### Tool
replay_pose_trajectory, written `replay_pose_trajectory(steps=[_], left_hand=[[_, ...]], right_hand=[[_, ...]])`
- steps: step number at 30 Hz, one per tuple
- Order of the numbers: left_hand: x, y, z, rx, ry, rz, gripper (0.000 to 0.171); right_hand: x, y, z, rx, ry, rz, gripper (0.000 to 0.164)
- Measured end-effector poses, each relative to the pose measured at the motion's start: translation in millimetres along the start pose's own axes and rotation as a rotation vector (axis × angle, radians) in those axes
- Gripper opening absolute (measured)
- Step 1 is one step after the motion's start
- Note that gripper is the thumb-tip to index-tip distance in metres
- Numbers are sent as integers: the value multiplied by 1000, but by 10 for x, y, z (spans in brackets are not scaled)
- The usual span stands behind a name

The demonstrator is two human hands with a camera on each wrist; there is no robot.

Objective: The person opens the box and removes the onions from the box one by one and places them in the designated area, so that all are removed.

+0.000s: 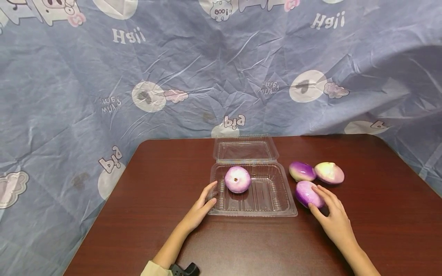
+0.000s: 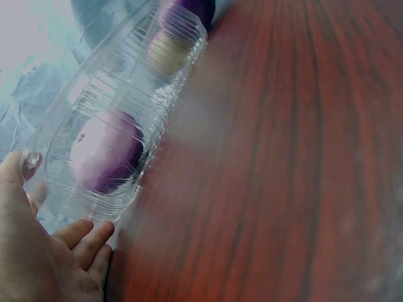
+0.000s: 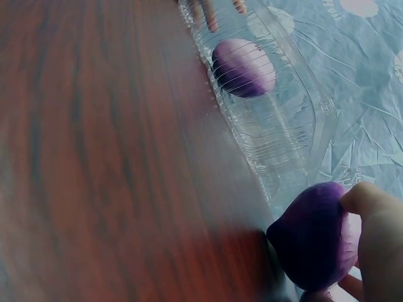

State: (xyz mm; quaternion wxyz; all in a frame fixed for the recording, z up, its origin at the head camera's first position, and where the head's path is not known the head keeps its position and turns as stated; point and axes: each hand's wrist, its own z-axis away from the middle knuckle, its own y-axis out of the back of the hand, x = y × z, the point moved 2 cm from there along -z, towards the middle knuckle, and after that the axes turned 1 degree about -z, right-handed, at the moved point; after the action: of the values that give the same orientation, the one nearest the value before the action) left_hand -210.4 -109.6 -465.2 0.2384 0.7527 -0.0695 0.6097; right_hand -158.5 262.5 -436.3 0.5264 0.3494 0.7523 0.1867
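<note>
My left hand [image 1: 197,212] is at the near left corner of a clear plastic clamshell container [image 1: 266,212], its thumb over the rim and its fingers against the side. The container lies with its lid folded back, and one purple-and-white onion [image 1: 237,180] sits in its left part. To the right of it, my right hand [image 1: 333,218] grips another purple onion [image 1: 307,193] between thumb and fingers. The right wrist view shows this held onion [image 3: 312,236] with its pointed end toward the table. Part of its far side is hidden by the fingers.
Just beyond the right hand lie two more onions, a purple one [image 1: 301,171] and a paler one [image 1: 329,173], side by side. The brown table [image 1: 165,172] ends at a blue printed cloth [image 1: 193,76]. The transparent lid [image 1: 245,149] lies near the back edge.
</note>
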Motion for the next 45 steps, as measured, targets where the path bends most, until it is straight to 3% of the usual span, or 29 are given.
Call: replay_pose_trajectory(steps=[10, 19, 26, 33, 40, 45], left_hand=[[4, -6, 8, 2, 10, -11, 52], [129, 4, 15, -6, 22, 28, 52], [23, 4, 1, -2, -1, 0, 50], [317, 11, 55, -37, 44, 4, 52], [46, 15, 10, -8, 14, 3, 52], [-7, 1, 2, -8, -15, -3, 52]], right_hand=[[44, -12, 9, 27, 5, -17, 47], [43, -12, -1, 66, 39, -42, 46], [-43, 23, -6, 85, 48, -79, 45], [-158, 75, -24, 92, 41, -87, 45], [-392, 86, -22, 100, 60, -86, 42], [-533, 63, -39, 92, 90, -66, 40]])
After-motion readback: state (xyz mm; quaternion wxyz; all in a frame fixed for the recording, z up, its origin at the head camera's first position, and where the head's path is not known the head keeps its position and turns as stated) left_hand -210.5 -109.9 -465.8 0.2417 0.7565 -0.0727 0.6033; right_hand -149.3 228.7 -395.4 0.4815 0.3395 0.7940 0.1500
